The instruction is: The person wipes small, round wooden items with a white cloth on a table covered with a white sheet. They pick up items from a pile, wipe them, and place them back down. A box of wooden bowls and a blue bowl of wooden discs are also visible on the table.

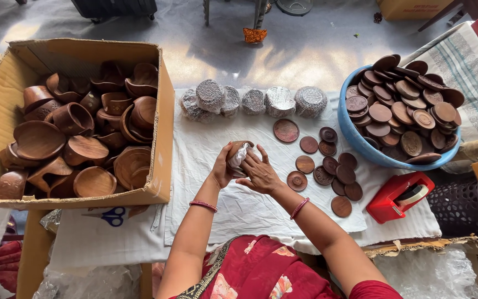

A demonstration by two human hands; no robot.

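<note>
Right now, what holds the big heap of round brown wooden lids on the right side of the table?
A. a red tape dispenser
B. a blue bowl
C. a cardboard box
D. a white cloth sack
B: the round brown wooden lids are piled in a blue bowl at the right of the table, just above the red tape dispenser; the cardboard box on the left holds wooden cups instead.

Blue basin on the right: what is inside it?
The blue basin is heaped with round brown wooden lids, some carved, piled above its rim. Whatever lies beneath the top layers, and the basin's bottom, is covered.
</note>
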